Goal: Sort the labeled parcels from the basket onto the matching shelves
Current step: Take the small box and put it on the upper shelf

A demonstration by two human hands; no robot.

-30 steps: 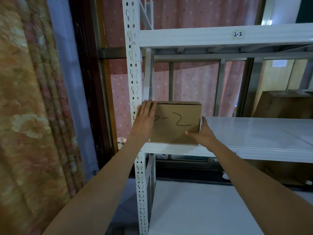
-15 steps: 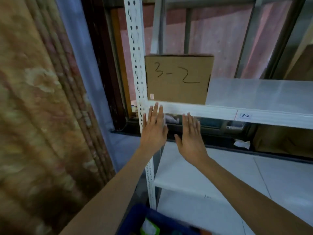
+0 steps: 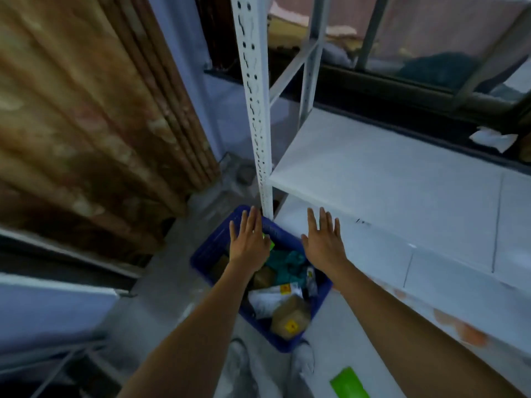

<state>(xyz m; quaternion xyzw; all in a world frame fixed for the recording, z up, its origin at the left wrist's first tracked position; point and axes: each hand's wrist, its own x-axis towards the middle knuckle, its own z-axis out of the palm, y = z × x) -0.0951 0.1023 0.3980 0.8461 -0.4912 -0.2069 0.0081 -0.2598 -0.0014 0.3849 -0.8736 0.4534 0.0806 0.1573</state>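
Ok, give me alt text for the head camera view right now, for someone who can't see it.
Two open, empty hands, left hand and right hand, reach down over a blue basket of parcels on the floor. In the basket lie a brown parcel with a yellow sticker, a white mailer and a teal bag. White metal shelves stand to the right, a brown curtain to the left.

Dim rm: brown curtain [image 3: 94, 110] left, grey floor [image 3: 161, 285], dark window frame [image 3: 402, 84] behind.
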